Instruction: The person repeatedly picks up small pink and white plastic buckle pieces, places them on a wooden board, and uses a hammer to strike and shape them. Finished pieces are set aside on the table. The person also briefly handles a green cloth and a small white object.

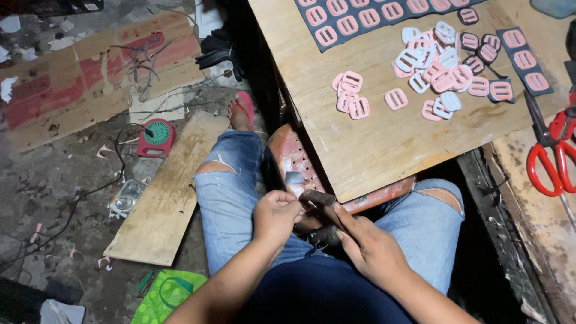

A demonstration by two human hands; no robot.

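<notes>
- Left hand [276, 215]: curled closed, gripping one end of a small dark tool [318, 199], just below the plywood board [384, 144] edge.
- Right hand [367, 247]: fingers pinching the tool's other end.
- Pink buckles [435, 69]: heaped on board.
- Red scissors [555, 153]: right of board.

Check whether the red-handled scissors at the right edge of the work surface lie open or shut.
Shut, as far as shown: the red-handled scissors lie flat with both handle loops close together and the dark blades running up as one strip.

plywood board [384, 144]: matt, bare wood | buckles [444, 66]: smooth pink plastic (slightly glossy) | jeans [228, 192]: frayed denim cloth
</notes>
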